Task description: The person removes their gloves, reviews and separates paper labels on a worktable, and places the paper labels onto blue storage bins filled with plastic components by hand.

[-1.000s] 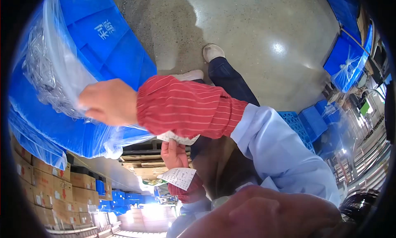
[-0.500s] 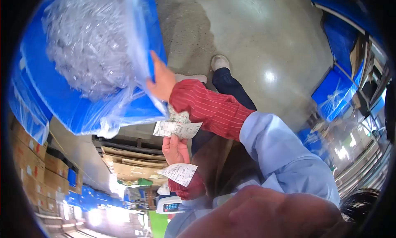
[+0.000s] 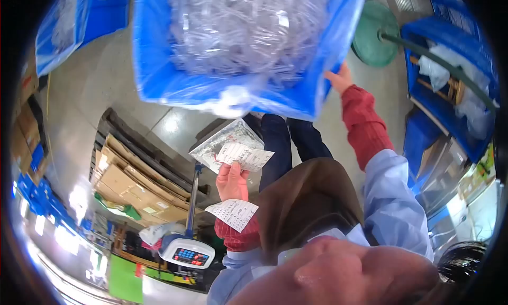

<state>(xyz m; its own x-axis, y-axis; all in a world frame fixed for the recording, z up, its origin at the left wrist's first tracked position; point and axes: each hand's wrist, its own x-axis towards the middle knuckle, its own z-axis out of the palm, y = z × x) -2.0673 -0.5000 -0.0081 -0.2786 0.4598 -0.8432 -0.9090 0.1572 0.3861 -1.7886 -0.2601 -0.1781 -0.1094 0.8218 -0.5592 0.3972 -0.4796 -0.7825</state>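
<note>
My left hand point(image 3: 233, 182) is closed on a printed paper slip point(image 3: 245, 156) that sticks out beyond its fingertips. Another printed piece of paper point(image 3: 234, 214) lies over the wrist; whether it belongs to the same strip I cannot tell. At the upper right, my right hand point(image 3: 339, 78) grips the near right corner of a large blue bin point(image 3: 151, 88). A clear plastic liner point(image 3: 233, 96) hangs over the bin's near rim, knotted or bunched at the middle. Many clear plastic pieces point(image 3: 238, 35) fill the bin.
A scale with a lit keypad display point(image 3: 187, 252) stands at lower left, its platform point(image 3: 227, 135) below the slip. Flattened cardboard point(image 3: 137, 183) lies on a dark pallet point(image 3: 114, 130). A round green base point(image 3: 375, 35) and blue crates point(image 3: 450, 98) are at right, another lined bin point(image 3: 103, 19) at upper left.
The view has turned, and the bin now sits at upper centre instead of upper left. My right hand has gone from spread fingers at its side to gripping its corner. My left hand keeps the slip.
</note>
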